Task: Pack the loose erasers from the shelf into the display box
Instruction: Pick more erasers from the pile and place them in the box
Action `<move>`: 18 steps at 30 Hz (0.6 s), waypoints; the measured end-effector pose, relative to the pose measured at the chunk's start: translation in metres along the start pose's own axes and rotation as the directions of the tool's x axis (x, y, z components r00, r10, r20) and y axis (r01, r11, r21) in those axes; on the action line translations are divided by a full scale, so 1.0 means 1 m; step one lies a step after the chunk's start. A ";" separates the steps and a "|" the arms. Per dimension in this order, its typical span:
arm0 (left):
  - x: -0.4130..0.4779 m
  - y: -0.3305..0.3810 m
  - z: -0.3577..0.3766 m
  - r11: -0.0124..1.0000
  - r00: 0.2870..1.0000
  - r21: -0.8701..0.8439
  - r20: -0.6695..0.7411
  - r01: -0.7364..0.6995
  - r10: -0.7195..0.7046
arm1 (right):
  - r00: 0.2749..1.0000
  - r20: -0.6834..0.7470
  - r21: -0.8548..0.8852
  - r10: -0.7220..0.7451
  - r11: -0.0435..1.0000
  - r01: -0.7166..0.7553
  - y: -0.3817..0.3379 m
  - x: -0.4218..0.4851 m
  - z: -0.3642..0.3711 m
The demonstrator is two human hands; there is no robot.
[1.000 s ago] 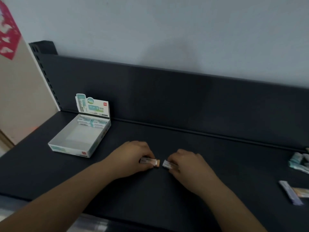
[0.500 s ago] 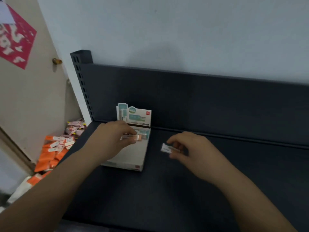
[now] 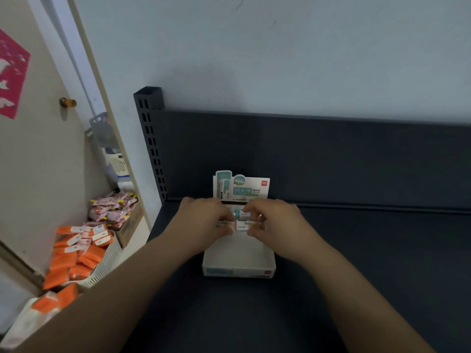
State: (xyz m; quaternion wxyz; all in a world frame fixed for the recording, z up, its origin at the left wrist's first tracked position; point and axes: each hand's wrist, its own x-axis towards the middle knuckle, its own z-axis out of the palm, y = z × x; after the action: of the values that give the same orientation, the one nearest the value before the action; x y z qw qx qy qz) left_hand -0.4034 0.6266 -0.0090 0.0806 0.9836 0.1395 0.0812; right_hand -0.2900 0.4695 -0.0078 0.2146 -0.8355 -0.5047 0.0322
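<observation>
left hand (image 3: 204,221), right hand (image 3: 276,220), pinching erasers (image 3: 242,224)

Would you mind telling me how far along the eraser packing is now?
Early stage. One teal eraser seems packed at the back of the display box. The left hand and right hand each grip a loose eraser over it. Most of the box floor is bare.

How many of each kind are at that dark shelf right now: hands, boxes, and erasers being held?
Hands: 2, left hand and right hand.
Display box: 1.
Held erasers: 2, left eraser and right eraser.
Total: 5. Erasers already in the box are mostly hidden, so uncounted.
</observation>
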 end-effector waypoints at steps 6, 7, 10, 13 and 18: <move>-0.002 0.003 0.018 0.995 0.999 0.095 -0.037 0.012 -0.009 | 0.999 0.031 -0.164 0.024 0.986 -0.019 0.001 0.006 0.019; -0.002 0.003 0.019 0.996 0.999 0.091 -0.045 0.017 -0.013 | 0.999 0.030 -0.159 0.032 0.987 -0.027 0.001 0.005 0.021; -0.001 0.006 0.020 0.993 0.998 0.117 -0.059 0.028 -0.021 | 0.999 0.014 -0.173 0.049 0.984 -0.046 0.001 0.005 0.022; -0.001 0.008 0.023 0.988 0.996 0.150 -0.076 0.047 -0.036 | 0.998 0.010 -0.200 0.056 0.978 -0.053 0.000 0.007 0.023; -0.002 0.007 0.027 0.983 0.993 0.168 -0.101 0.072 -0.055 | 0.998 0.013 -0.168 0.058 0.984 -0.055 0.002 0.007 0.026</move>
State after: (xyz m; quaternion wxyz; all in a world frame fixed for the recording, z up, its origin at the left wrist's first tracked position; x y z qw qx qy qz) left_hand -0.3984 0.6153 -0.0346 -0.0085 0.9769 0.1811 0.1133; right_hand -0.2922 0.4834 -0.0309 0.1384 -0.8642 -0.4837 0.0031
